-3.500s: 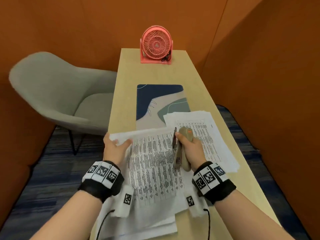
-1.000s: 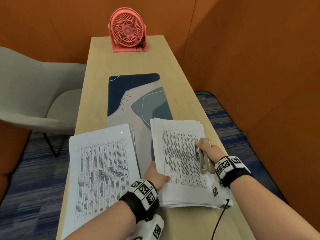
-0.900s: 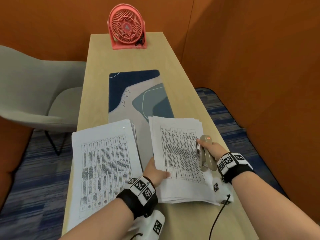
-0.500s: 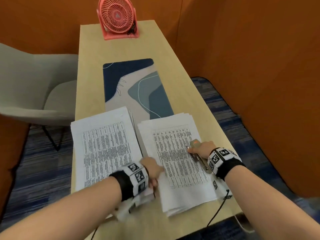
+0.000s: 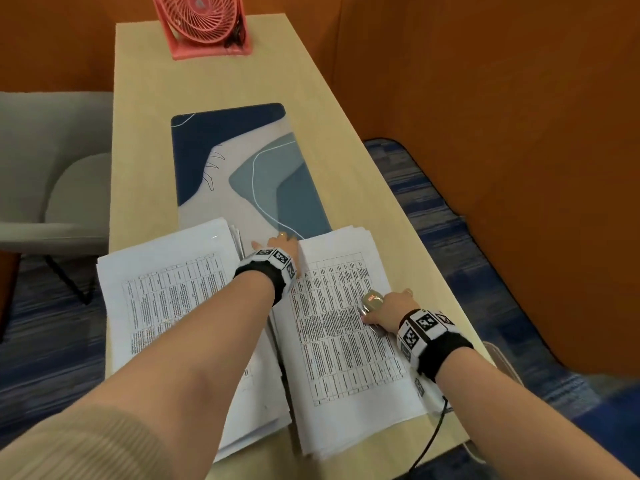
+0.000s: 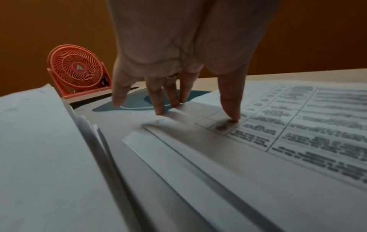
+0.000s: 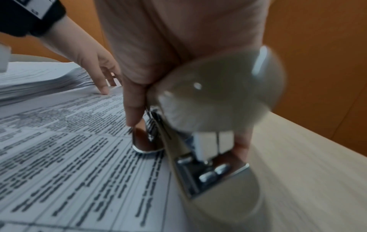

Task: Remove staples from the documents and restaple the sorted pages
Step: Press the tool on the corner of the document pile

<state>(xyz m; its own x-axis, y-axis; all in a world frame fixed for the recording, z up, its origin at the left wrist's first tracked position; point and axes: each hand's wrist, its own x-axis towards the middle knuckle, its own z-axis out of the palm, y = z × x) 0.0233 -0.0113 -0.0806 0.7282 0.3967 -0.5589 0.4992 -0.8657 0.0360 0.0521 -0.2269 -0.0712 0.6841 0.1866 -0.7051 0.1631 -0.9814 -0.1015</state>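
Two stacks of printed pages lie side by side at the near end of the desk: the left stack (image 5: 173, 306) (image 6: 39, 157) and the right stack (image 5: 346, 348) (image 7: 69, 157). My left hand (image 5: 277, 241) (image 6: 198, 113) reaches to the right stack's far left corner. Its thumb presses the top page and its straight fingers (image 6: 168, 100) touch the corner's edge. My right hand (image 5: 384, 310) (image 7: 188, 131) grips a beige and metal stapler (image 5: 372, 301) (image 7: 214, 109), which rests on the right side of the same stack.
A blue and grey desk mat (image 5: 242, 161) lies beyond the stacks, and a pink fan (image 5: 204, 26) stands at the far end. A grey chair (image 5: 52, 174) is to the left, orange walls close on the right. A black cable (image 5: 429, 441) hangs off the near edge.
My left hand has slid from the near left edge of the right stack up to its far left corner. My right hand still holds the stapler on that stack.
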